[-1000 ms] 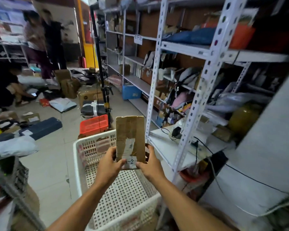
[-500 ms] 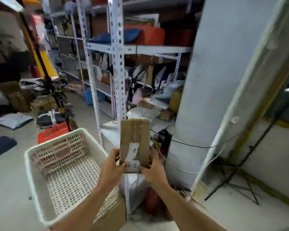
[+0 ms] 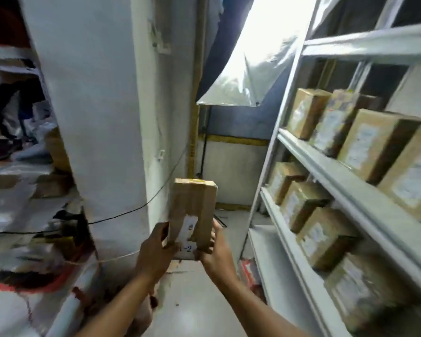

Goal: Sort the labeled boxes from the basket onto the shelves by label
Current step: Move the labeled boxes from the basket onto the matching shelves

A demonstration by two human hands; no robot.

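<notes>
Holding a tall, narrow cardboard box (image 3: pixel 192 210) upright between both hands, left hand (image 3: pixel 153 254) wrapped round its lower left edge, right hand (image 3: pixel 214 251) round its lower right edge, fingers curled onto the front and thumbs behind, so neither hand open and both closed on the box. Facing the camera: a white label at the bottom of the box, readable only as "-2", the character before it hidden by a thumb or blurred. Beyond the hands, a white pillar (image 3: pixel 102 117) to the left and a bare wall ahead. To the right of the right hand, a grey metal shelf unit (image 3: pixel 326 171) with rows of similar labelled boxes (image 3: pixel 309 113) standing side by side on at least three levels, their labels too blurred to read. Probably the carrying step, with placing yet to come. Best done by keeping the label turned up and legible, matching it against the shelf markings before committing, then swinging right, sliding the box in upright beside its neighbours without knocking them, and letting go only once the base sits flat on the board. Worth shifting one hand under the base for the reach.
</notes>
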